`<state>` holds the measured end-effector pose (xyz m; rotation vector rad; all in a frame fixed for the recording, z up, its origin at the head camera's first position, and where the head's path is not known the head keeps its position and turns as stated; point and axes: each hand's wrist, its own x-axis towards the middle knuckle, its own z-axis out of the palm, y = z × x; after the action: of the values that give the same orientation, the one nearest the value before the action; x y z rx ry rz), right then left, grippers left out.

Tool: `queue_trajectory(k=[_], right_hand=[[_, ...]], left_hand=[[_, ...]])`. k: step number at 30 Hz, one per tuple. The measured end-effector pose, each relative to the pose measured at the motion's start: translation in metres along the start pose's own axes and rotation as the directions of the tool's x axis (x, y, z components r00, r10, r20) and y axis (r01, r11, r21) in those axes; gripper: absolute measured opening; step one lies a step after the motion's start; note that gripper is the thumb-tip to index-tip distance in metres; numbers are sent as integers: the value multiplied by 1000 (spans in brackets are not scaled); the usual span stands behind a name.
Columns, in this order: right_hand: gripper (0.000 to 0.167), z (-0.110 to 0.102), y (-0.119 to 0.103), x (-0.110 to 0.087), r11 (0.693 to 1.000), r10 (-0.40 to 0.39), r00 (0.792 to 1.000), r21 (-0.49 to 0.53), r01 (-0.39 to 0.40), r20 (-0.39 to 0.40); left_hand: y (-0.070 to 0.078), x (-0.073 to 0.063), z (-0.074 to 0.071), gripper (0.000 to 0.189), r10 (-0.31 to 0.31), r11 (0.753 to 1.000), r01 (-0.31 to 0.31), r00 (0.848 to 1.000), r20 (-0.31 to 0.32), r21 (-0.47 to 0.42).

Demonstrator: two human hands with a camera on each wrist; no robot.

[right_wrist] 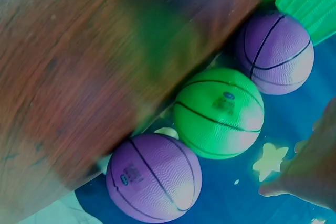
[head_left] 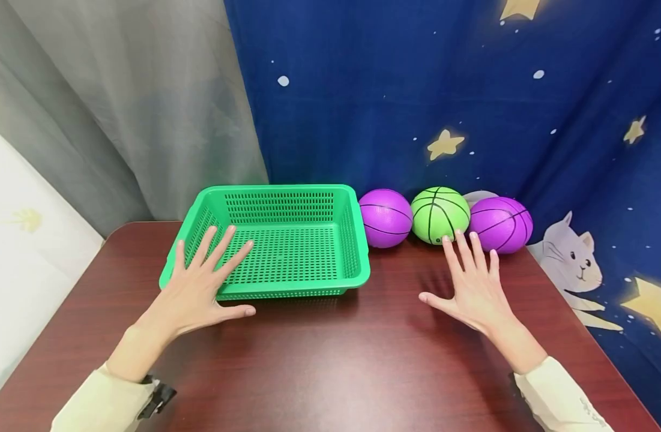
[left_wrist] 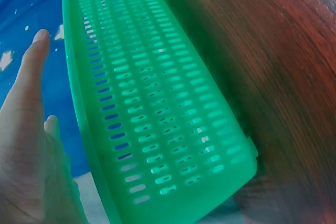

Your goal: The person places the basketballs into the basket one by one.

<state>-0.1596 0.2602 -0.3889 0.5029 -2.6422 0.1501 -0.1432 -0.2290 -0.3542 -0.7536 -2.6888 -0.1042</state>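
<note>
A green plastic basket (head_left: 281, 287) with slotted walls stands at the back left of the table, with nothing in it. Over its front left part spreads my left hand (head_left: 197, 294), fingers straight and apart, holding nothing. To the right of the basket three small basketballs sit in a row: a purple ball (head_left: 385, 219) beside the basket, a green ball (head_left: 440, 216) in the middle and another purple ball (head_left: 501, 225) at the right. My right hand (head_left: 476, 294) is spread in front of the green and right purple balls, with nothing in it. Whether its fingertips touch them I cannot tell.
The dark red-brown wooden table (head_left: 330, 366) reaches back to a blue curtain (head_left: 362, 90) with stars and a cat printed on it. A grey curtain (head_left: 130, 90) hangs at the back left, and a white surface (head_left: 27, 240) borders the table's left side.
</note>
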Motion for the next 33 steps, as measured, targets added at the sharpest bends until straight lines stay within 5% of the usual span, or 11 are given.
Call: queue_trajectory(k=[13,18,28,33], right_hand=[[116,-11,40,10,986,165,985,19,-166,43],[116,-12,70,13,959,271,961,72,-274,59],[114,-4,125,32,810,499,850,258,-526,167],[108,-3,139,42,732,548,796,315,-605,256]], left_hand=[[-27,-16,-2,113,-141,988,142,990,25,-62],[-36,-23,-1,116,-204,972,206,979,30,-109],[-43,-37,8,132,-409,815,465,884,225,-345],[-44,-35,9,116,-413,777,435,898,153,-455]])
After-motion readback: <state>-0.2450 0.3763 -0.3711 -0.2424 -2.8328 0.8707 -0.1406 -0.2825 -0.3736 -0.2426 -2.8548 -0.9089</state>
